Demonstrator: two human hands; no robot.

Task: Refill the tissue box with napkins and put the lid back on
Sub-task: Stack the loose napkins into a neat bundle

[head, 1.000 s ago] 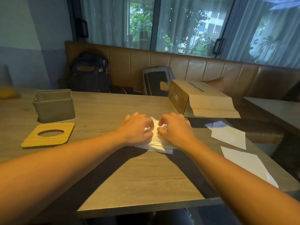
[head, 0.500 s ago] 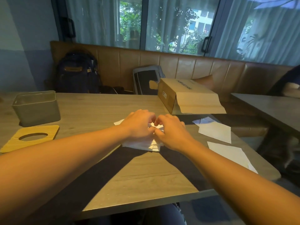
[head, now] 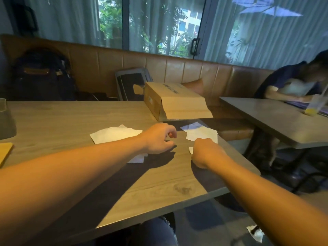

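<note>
The folded white napkin stack (head: 115, 134) lies on the wooden table (head: 159, 185), with a corner showing under my left wrist. My left hand (head: 158, 138) hovers just right of the stack, fingers loosely curled and holding nothing. My right hand (head: 205, 151) is closed over a loose napkin whose white corner (head: 190, 150) peeks out at its left. A second loose napkin (head: 202, 134) lies flat just beyond that hand. The grey tissue box (head: 7, 121) and its yellow wooden lid (head: 5, 151) are cut off at the far left edge.
An open cardboard box (head: 174, 102) lies on its side at the table's far edge. A dark backpack (head: 40, 75) and a grey bag (head: 133, 82) rest on the bench. A person sits at the right-hand table (head: 276, 125) with a drink (head: 314, 107). A scrap of paper (head: 255, 233) lies on the floor.
Both hands have left the napkin stack. The right hand moved right onto a loose napkin, and the left hand moved right off the stack. The view turned right, pushing box and lid to the edge.
</note>
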